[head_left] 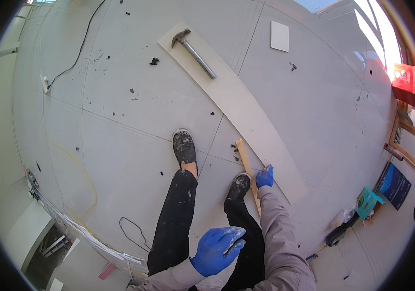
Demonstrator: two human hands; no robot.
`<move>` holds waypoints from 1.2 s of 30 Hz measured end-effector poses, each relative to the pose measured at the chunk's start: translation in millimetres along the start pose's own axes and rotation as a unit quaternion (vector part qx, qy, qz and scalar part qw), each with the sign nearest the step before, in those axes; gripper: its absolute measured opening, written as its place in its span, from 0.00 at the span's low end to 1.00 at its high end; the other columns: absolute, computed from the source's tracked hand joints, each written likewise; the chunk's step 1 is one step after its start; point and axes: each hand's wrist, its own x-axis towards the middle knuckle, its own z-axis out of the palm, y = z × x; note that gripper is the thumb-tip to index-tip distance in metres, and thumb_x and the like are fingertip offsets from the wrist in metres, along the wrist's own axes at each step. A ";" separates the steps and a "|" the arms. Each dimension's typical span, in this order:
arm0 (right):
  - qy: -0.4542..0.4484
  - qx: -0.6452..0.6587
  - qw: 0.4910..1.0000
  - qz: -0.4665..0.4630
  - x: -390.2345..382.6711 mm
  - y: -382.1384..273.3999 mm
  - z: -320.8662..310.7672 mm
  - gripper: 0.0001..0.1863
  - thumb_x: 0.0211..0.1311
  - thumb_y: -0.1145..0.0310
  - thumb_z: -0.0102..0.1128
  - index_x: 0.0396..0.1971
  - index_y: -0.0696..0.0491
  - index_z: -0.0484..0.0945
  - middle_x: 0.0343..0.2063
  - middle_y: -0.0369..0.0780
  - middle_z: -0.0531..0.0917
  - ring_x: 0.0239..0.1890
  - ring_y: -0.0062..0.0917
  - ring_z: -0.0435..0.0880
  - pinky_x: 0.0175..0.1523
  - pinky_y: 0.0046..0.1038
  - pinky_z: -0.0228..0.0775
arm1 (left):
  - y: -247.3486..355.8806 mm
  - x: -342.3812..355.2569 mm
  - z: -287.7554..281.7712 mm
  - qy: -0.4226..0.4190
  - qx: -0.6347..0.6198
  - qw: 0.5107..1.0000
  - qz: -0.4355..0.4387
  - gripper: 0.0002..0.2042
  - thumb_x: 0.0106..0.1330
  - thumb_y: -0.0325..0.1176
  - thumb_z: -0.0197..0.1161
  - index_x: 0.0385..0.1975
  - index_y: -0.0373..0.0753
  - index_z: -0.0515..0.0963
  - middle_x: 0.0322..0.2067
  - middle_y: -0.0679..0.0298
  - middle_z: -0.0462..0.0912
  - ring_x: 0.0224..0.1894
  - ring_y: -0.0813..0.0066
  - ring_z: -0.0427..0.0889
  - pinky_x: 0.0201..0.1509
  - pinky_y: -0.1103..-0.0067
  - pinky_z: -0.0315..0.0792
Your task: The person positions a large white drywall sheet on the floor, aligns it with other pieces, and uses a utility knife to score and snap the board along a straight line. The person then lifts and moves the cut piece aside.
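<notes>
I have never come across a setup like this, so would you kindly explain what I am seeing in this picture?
There is no robot here: a person wears a wide fisheye camera on the head, looking down, so straight edges appear bent. The gloved blue hands are the wearer's own. On the pale floor lies a long white board with a hammer on it, and a narrow wooden strip beside it. The right hand is at the board's edge; whether it grips anything is unclear. The left hand is above the wearer's legs, holding nothing I can make out.
</notes>
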 end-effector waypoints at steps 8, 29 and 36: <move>0.067 -0.072 0.881 -0.463 57.2 -410.1 -33.3 0.35 0.59 0.66 0.63 0.67 0.57 0.67 0.58 0.52 0.78 0.57 0.44 0.79 0.60 0.41 0.74 | 7.6 48.1 -57.1 0.034 -0.019 0.998 0.051 0.15 0.66 0.37 0.67 0.50 0.41 0.81 0.45 0.61 0.84 0.46 0.63 0.84 0.49 0.70 0.76; -0.584 -0.263 0.627 -0.444 -580.2 -581.8 -270.0 0.20 0.51 0.69 0.75 0.44 0.60 0.84 0.32 0.37 0.85 0.33 0.24 0.83 0.37 0.29 0.76 | -1.7 -143.3 -277.1 0.292 -0.872 0.354 -0.171 0.21 0.70 0.48 0.66 0.54 0.40 0.77 0.42 0.56 0.85 0.44 0.61 0.86 0.49 0.64 0.82; -0.356 -0.347 0.240 -0.834 -866.8 -735.2 -227.9 0.18 0.51 0.62 0.69 0.44 0.43 0.82 0.44 0.39 0.82 0.45 0.39 0.82 0.48 0.40 0.76 | -8.6 -304.7 -523.1 0.342 -0.865 0.316 0.190 0.15 0.71 0.33 0.58 0.54 0.33 0.74 0.23 0.68 0.74 0.20 0.76 0.73 0.28 0.75 0.73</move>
